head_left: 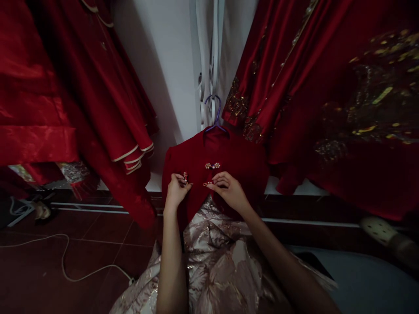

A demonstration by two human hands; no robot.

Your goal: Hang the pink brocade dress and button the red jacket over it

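Note:
A short red jacket point(235, 152) hangs on a purple hanger point(217, 117) over a shiny, pale patterned skirt point(212, 261). A jewelled clasp point(212, 165) spans the jacket's front opening below the neckline. My left hand point(177, 190) is closed in front of the jacket's left side, pinching a small jewelled fastener point(185, 176) held upright. Just below the clasp, my right hand point(229, 188) pinches another small jewelled piece point(207, 184) by the jacket's front edge. Whether that piece is attached to the cloth I cannot tell.
Red garments with pale trim point(127, 152) hang at the left. At the right hang red gowns with gold beading point(376, 100). White metal bars point(216, 56) run down the wall behind. A white cable point(67, 261) lies on the tiled floor; a pale clog point(378, 230) is low right.

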